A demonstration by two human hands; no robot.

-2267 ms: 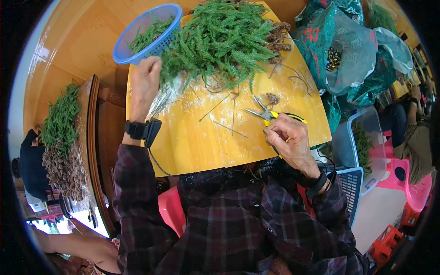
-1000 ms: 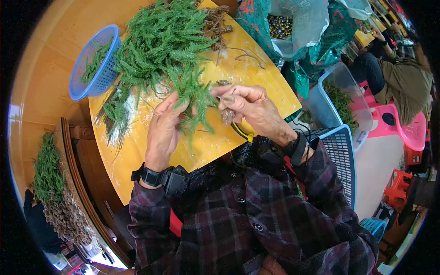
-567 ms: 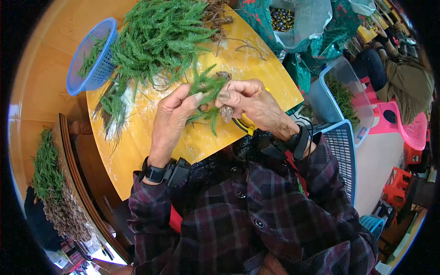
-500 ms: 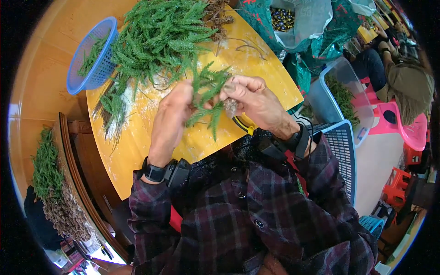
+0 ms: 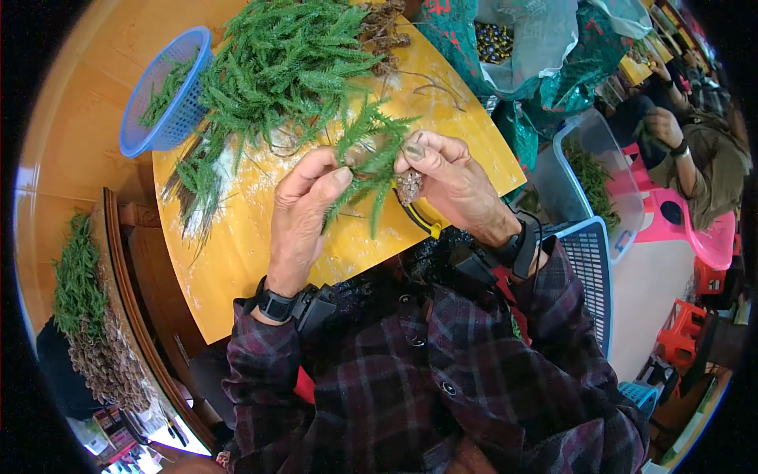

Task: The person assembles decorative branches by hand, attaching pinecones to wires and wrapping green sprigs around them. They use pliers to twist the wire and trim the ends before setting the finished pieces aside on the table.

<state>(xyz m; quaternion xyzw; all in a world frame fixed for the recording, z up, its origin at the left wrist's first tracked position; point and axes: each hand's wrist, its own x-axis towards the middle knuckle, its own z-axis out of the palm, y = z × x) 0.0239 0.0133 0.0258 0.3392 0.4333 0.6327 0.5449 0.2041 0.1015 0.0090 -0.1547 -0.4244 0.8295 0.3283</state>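
One sprig [image 5: 384, 164] is pinched by the left hand [image 5: 302, 209]; at three o'clock, the right hand [image 5: 462, 189] pinches a cone [image 5: 409, 189] by its top; a basket [image 5: 184, 115] sits at ten.

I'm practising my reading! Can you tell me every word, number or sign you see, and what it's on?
Green plastic bag: red printed characters, which I won't copy out.
Pale plastic bag: faint printed marks, too blurred to read.
Green sprig and brown cone: no writing shows.
Elsewhere: nothing I can make out.
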